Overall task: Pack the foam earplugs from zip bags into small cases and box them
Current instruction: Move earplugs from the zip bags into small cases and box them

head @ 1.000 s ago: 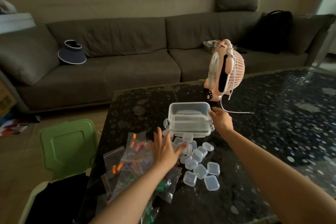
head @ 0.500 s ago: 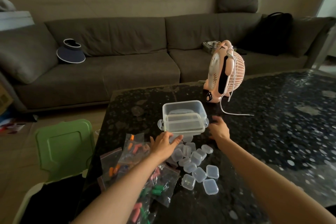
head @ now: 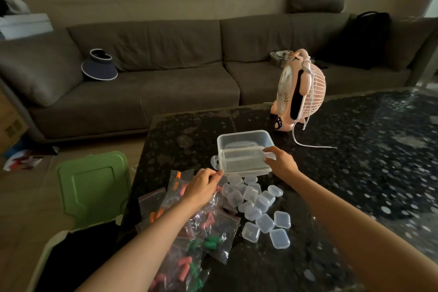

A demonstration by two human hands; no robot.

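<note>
Right hand (head: 280, 163): my thumb and fingers are closed on the right-side latch of the one clear box (head: 246, 136). My left hand (head: 203, 187) is at the box's near-left corner, fingers curled; I cannot tell whether they hold anything. Small cases (head: 256, 206) lie just in front of the box, about eighteen, overlapping. Zip bags (head: 220, 227) of earplugs (head: 211, 243) lie front-left of the box, at least four.

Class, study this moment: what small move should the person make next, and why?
Probably open the side clip of the clear box: the right hand pinches that clip, the left hand is at the near left corner, and small cases and zip bags lie beside it, not yet boxed.
</note>
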